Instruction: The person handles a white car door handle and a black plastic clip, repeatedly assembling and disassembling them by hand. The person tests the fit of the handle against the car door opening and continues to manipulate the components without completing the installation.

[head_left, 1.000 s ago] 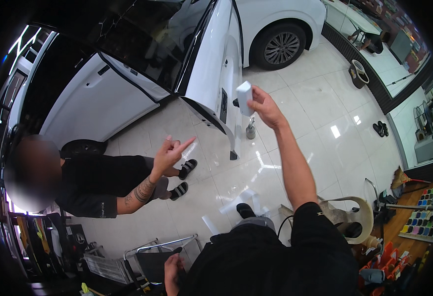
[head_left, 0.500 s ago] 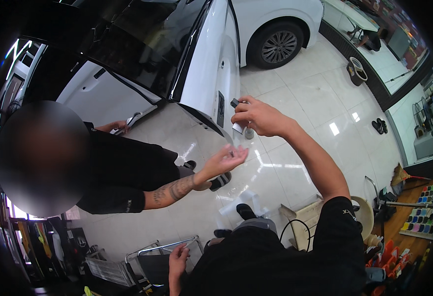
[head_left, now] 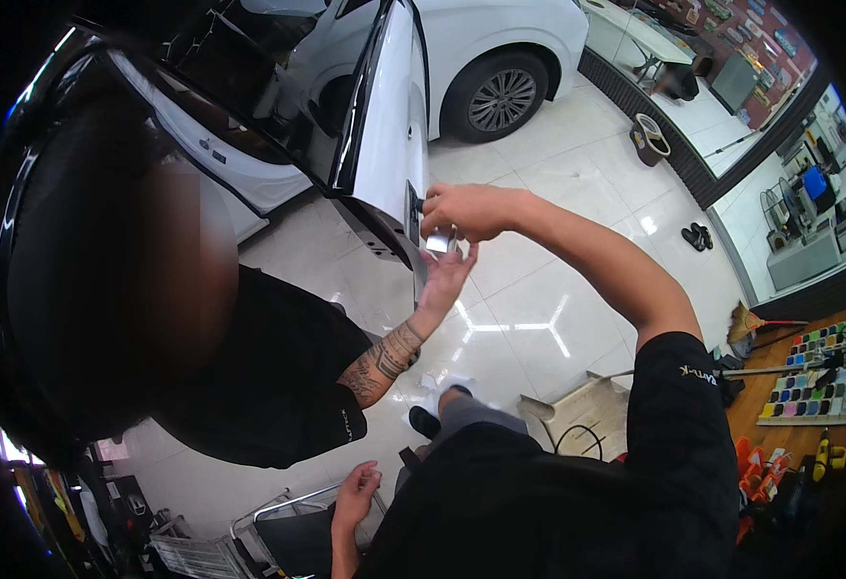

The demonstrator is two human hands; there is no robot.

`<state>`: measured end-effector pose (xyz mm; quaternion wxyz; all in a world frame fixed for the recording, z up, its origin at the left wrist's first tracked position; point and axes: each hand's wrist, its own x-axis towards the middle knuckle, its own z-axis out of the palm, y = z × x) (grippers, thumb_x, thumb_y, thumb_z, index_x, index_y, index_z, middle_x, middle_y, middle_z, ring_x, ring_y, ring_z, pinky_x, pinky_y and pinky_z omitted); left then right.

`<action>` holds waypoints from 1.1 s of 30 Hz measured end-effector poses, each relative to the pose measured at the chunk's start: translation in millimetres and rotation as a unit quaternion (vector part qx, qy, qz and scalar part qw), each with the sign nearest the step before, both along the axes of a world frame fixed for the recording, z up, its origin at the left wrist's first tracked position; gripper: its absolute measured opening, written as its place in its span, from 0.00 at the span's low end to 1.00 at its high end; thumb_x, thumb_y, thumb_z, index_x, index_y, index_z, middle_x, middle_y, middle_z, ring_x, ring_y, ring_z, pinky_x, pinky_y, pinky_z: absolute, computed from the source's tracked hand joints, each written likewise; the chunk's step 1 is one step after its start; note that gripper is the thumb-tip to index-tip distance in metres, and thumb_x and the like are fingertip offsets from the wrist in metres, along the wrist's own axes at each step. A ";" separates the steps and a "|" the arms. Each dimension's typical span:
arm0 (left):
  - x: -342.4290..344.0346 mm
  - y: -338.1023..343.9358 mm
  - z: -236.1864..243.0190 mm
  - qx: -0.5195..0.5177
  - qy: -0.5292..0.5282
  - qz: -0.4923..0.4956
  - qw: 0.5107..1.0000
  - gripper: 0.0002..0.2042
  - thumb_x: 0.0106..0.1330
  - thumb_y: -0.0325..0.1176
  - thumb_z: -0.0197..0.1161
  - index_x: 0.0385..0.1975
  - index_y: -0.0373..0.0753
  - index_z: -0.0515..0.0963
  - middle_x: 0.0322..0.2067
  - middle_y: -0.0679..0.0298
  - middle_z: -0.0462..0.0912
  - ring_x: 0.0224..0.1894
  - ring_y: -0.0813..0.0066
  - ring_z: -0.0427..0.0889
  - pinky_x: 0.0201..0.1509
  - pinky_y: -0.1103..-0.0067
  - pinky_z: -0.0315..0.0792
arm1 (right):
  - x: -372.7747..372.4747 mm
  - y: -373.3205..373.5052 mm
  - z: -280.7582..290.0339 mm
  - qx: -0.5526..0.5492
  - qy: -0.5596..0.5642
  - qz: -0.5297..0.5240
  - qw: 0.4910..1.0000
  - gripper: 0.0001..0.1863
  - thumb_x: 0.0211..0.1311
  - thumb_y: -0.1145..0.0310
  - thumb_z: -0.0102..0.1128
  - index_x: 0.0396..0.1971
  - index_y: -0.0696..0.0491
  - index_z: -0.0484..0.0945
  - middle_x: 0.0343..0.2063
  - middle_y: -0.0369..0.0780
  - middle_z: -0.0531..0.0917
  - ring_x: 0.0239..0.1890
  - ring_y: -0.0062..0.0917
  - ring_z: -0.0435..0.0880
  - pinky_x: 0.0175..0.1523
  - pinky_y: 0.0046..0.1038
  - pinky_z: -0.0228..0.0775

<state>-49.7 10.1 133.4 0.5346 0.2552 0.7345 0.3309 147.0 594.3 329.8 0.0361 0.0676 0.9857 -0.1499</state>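
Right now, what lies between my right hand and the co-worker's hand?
In the head view, a small white block lies between your right hand and the co-worker's hand.

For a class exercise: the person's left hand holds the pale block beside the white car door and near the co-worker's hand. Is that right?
No: the head view shows the right hand, not the left hand, holding the pale block beside the white car door and near the co-worker's hand.
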 end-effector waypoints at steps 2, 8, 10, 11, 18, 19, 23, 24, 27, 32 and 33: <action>0.5 23.3 11.5 0.029 0.007 -0.032 0.999 0.19 0.77 0.33 0.66 0.65 0.38 0.80 0.47 0.64 0.87 0.45 0.80 0.82 0.52 0.79 0.77 | 12.1 6.5 8.5 -0.002 0.016 -0.036 0.999 0.26 0.51 0.81 0.72 0.53 0.47 0.88 0.50 0.38 0.85 0.65 0.42 0.75 0.66 0.39 0.75; 51.2 143.1 142.5 0.140 -0.136 -0.078 0.978 0.21 0.76 0.33 0.65 0.67 0.36 0.77 0.56 0.60 0.87 0.57 0.71 0.83 0.64 0.73 0.74 | 39.1 36.3 0.3 -0.040 0.085 -0.058 0.994 0.26 0.49 0.82 0.74 0.51 0.49 0.86 0.52 0.40 0.83 0.68 0.46 0.71 0.71 0.43 0.71; 74.7 194.9 178.8 0.225 -0.150 -0.129 0.954 0.21 0.75 0.34 0.66 0.65 0.34 0.78 0.56 0.58 0.86 0.59 0.67 0.83 0.66 0.71 0.74 | 42.2 39.9 -4.7 -0.059 0.097 -0.033 0.993 0.28 0.49 0.82 0.74 0.53 0.47 0.87 0.52 0.40 0.83 0.67 0.47 0.73 0.69 0.43 0.72; 87.6 225.7 196.2 0.278 -0.131 -0.164 0.937 0.21 0.75 0.35 0.66 0.64 0.33 0.79 0.56 0.56 0.86 0.60 0.66 0.83 0.66 0.71 0.74 | 44.1 45.9 -8.1 -0.069 0.104 -0.015 0.992 0.28 0.50 0.82 0.74 0.54 0.46 0.87 0.52 0.40 0.83 0.66 0.47 0.73 0.69 0.43 0.72; 143.8 430.6 195.4 0.320 0.220 0.098 0.916 0.20 0.73 0.30 0.67 0.62 0.31 0.78 0.55 0.55 0.83 0.59 0.65 0.82 0.65 0.71 0.75 | 49.3 92.1 -31.8 -0.191 0.207 0.049 0.958 0.28 0.46 0.79 0.74 0.51 0.44 0.87 0.44 0.43 0.80 0.60 0.49 0.74 0.66 0.47 0.72; 150.9 447.4 190.8 0.264 0.204 0.176 0.926 0.22 0.73 0.33 0.69 0.64 0.31 0.77 0.53 0.55 0.84 0.55 0.67 0.83 0.63 0.71 0.76 | 46.8 91.7 -37.7 -0.199 0.222 0.062 0.953 0.27 0.46 0.78 0.74 0.51 0.44 0.87 0.44 0.43 0.80 0.60 0.49 0.74 0.66 0.47 0.72; 162.9 477.8 149.6 0.251 -0.026 0.267 0.930 0.23 0.77 0.32 0.66 0.67 0.29 0.71 0.51 0.54 0.85 0.50 0.72 0.87 0.54 0.77 0.82 | 43.6 95.9 -43.2 -0.313 0.190 0.105 0.925 0.38 0.51 0.76 0.74 0.66 0.48 0.76 0.51 0.46 0.83 0.61 0.55 0.75 0.69 0.50 0.70; 164.4 483.0 145.7 0.244 -0.058 0.279 0.927 0.23 0.77 0.31 0.66 0.68 0.29 0.71 0.50 0.53 0.86 0.48 0.72 0.88 0.51 0.78 0.84 | 44.1 97.0 -49.2 -0.299 0.190 0.096 0.930 0.45 0.51 0.75 0.74 0.72 0.50 0.68 0.56 0.48 0.84 0.64 0.59 0.74 0.70 0.51 0.69; 173.7 496.4 135.9 0.228 -0.151 0.327 0.904 0.24 0.78 0.32 0.64 0.69 0.30 0.69 0.47 0.53 0.87 0.41 0.70 0.92 0.42 0.76 0.90 | 44.0 114.9 -57.1 -0.332 0.175 0.080 0.924 0.47 0.48 0.82 0.73 0.74 0.50 0.69 0.47 0.44 0.86 0.67 0.51 0.73 0.67 0.44 0.75; 189.4 512.7 117.4 0.211 -0.153 0.371 0.891 0.21 0.78 0.32 0.62 0.67 0.34 0.75 0.46 0.56 0.88 0.40 0.73 0.91 0.40 0.78 0.88 | 42.6 143.2 -63.0 -0.369 0.159 0.128 0.907 0.56 0.45 0.77 0.79 0.79 0.48 0.62 0.64 0.48 0.75 0.69 0.48 0.73 0.67 0.41 0.74; 190.9 512.6 112.0 0.203 -0.142 0.377 0.892 0.20 0.78 0.32 0.62 0.67 0.34 0.76 0.47 0.57 0.88 0.39 0.73 0.91 0.40 0.78 0.87 | 42.6 147.0 -65.0 -0.385 0.165 0.124 0.900 0.57 0.45 0.76 0.80 0.80 0.48 0.61 0.67 0.48 0.73 0.69 0.46 0.73 0.67 0.40 0.74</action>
